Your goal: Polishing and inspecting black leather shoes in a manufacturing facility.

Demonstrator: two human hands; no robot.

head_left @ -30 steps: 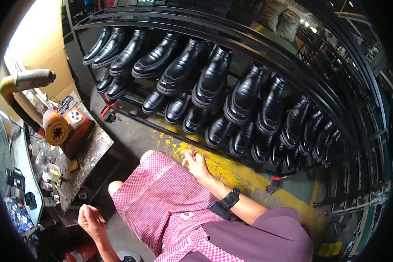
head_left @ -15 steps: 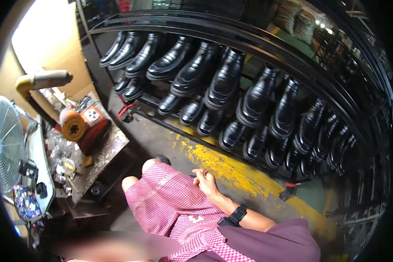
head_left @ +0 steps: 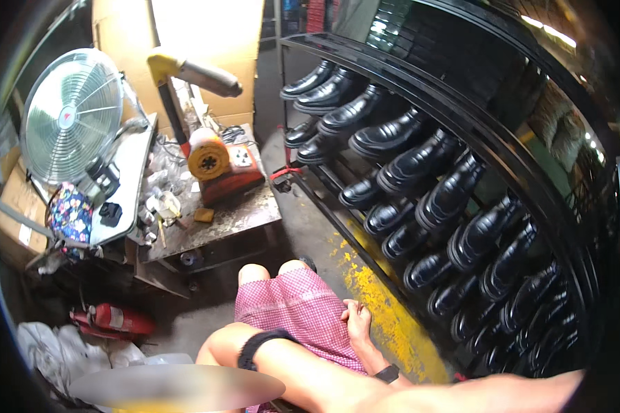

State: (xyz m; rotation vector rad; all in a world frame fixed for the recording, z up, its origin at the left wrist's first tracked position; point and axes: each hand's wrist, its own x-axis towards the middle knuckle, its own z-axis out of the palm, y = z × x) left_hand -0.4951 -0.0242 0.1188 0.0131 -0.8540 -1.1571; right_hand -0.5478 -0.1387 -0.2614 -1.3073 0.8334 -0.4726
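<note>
My right hand [head_left: 357, 319] rests on the pink checked cloth [head_left: 293, 310] over my lap, fingers loose and holding nothing. A black watch [head_left: 387, 374] sits on its wrist. A bare arm with a black band [head_left: 255, 347] crosses the lower foreground close to the camera. Its hand is hidden, so I cannot see my left hand. To the right of my knee stands a black metal rack [head_left: 461, 117] holding several glossy black shoes [head_left: 420, 162] in rows.
A dirty low bench [head_left: 234, 217] ahead carries an orange machine [head_left: 217, 162] and small tools. A pale green fan [head_left: 72, 113] stands at left above a flowered pouch [head_left: 69, 213]. A red extinguisher [head_left: 114, 320] lies on the floor. Yellow paint [head_left: 379, 310] marks the concrete.
The view has swung left, bringing the fan and bench in. My left hand, low at left earlier, is gone from sight and a bare arm now crosses the foreground. The right hand stays on my lap.
</note>
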